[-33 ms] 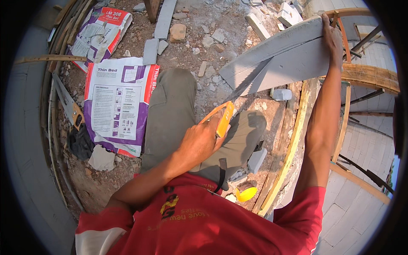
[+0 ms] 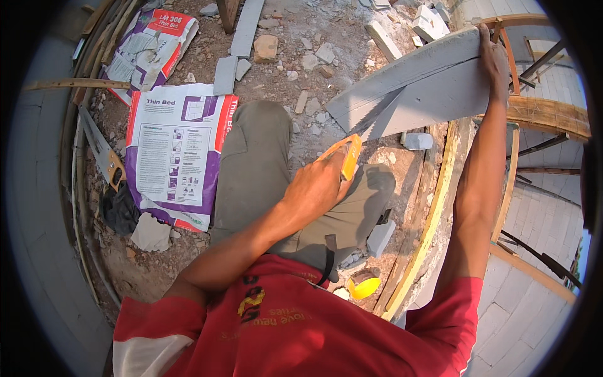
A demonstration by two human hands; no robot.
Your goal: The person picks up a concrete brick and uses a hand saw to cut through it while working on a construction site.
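Observation:
My left hand is closed round the orange handle of a hand saw. Its toothed blade slants up and to the right into a cut in a large, pale grey lightweight block. A dark cut line runs on from the blade toward the block's right end. That right end is gripped by my right hand, arm stretched out and fingers over the upper corner. The block is held tilted, past my bent knees; what supports it underneath is hidden.
At left, a second saw with a wooden handle lies beside printed bags. Timber strips and a yellow round object are at right. Rubble and block offcuts litter the ground ahead. Grey block walls stand on both sides.
My left hand has pushed the saw a little up and to the right, so less blade shows between handle and block. My right hand stays on the block's end.

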